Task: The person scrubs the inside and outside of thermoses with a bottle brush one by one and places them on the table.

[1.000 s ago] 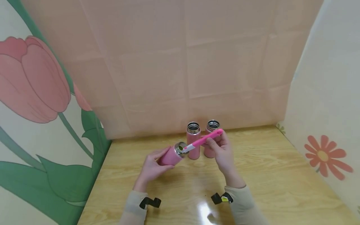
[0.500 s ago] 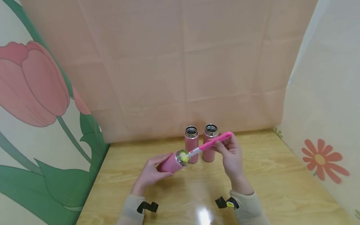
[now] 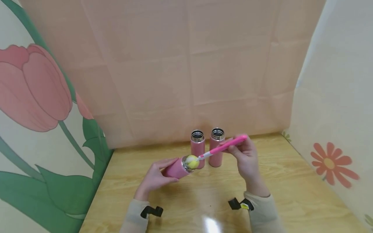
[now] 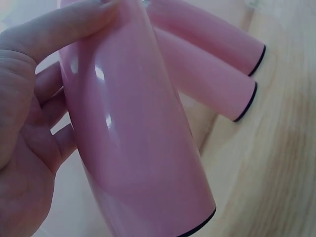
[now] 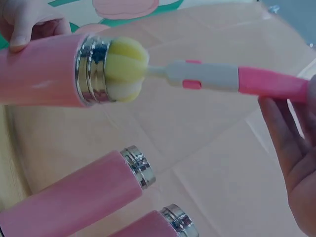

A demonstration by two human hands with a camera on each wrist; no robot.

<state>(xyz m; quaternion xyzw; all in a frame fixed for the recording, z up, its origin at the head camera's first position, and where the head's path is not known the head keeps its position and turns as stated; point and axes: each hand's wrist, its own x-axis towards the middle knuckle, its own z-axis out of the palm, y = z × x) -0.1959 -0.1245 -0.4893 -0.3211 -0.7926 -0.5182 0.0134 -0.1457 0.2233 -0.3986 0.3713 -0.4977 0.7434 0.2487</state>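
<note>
My left fingers (image 3: pixel 168 162) gripped the bottle (image 3: pixel 175 170), its mouth (image 5: pixel 93 69) toward two o'clock, and my right fingers (image 5: pixel 279 126) pinched the brush (image 3: pixel 222 147), whose sponge (image 5: pixel 126 69) sat partly inside at their eight o'clock, the axes nearly aligned.

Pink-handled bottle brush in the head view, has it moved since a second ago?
Yes. The pink-handled bottle brush has shifted rightward against the left standing flask; its sponge head now bulges from the tilted flask's mouth.
</note>
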